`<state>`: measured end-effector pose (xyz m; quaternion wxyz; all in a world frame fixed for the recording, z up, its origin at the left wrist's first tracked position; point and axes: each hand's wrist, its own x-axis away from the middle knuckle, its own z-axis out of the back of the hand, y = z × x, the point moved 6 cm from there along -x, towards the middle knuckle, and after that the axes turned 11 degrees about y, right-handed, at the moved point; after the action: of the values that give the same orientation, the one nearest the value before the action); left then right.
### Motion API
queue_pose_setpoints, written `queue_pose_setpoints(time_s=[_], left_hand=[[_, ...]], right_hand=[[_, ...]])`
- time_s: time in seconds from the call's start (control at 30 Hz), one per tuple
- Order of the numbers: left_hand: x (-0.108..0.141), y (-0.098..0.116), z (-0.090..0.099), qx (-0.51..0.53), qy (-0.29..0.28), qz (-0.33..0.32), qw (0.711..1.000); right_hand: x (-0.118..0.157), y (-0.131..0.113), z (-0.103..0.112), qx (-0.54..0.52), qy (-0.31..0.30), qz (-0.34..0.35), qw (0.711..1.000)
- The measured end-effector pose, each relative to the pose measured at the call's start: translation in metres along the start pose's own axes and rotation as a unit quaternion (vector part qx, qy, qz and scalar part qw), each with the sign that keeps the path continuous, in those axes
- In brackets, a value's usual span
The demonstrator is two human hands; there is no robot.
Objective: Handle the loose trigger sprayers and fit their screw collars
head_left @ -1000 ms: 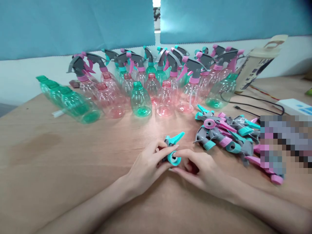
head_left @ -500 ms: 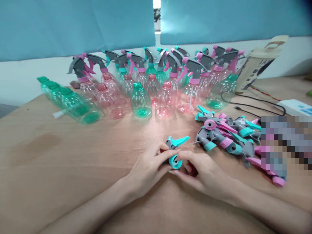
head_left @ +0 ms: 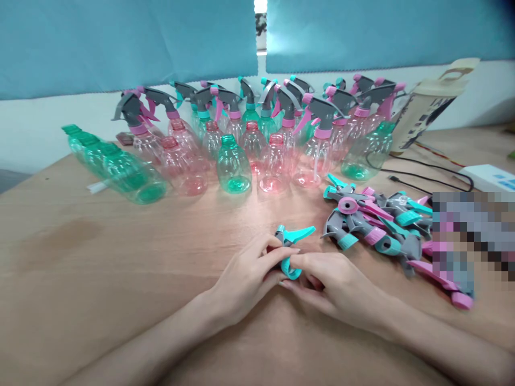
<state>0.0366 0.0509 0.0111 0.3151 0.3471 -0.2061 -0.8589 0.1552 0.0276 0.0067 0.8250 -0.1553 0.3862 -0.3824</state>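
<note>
In the middle of the head view, my left hand (head_left: pixel 249 279) is closed round a grey trigger spray head (head_left: pixel 296 234) with a turquoise trigger and collar. The trigger points up to the right, and the collar's open end faces me. My right hand (head_left: pixel 338 281) grips the collar from the right, with a fingertip over its opening that hides the inside. Most of the grey body is covered by my left fingers. A pile of loose grey spray heads (head_left: pixel 364 220) with pink or turquoise parts lies to the right of my hands.
Pink and green clear bottles stand in rows behind, several without tops, such as a green bottle (head_left: pixel 234 166); others carry spray heads. Green bottles (head_left: pixel 132 174) lean at the left. A cream shaker bottle (head_left: pixel 428 107), black cable (head_left: pixel 434 161) and white box (head_left: pixel 491 179) stand right on the wooden table (head_left: pixel 80 289).
My right fingertip has moved over the opening of the turquoise collar, which showed openly before. My left hand keeps its hold on the spray head in nearly the same place.
</note>
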Motion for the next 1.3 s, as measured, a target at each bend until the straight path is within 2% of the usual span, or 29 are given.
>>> queue_pose_setpoints(time_s=[0.5, 0.77, 1.3], left_hand=[[-0.003, 0.001, -0.002, -0.051, 0.0, 0.01, 0.999], [0.0, -0.004, 0.002, -0.029, 0.008, 0.024, 0.999], [-0.001, -0.009, 0.01, -0.042, 0.035, 0.046, 0.997]], right_hand=[[-0.001, 0.004, -0.003, -0.01, 0.0, -0.019, 1.0], [-0.002, 0.013, 0.002, -0.095, -0.007, -0.105, 0.99], [0.0, 0.023, 0.009, -0.186, 0.084, -0.191, 0.96]])
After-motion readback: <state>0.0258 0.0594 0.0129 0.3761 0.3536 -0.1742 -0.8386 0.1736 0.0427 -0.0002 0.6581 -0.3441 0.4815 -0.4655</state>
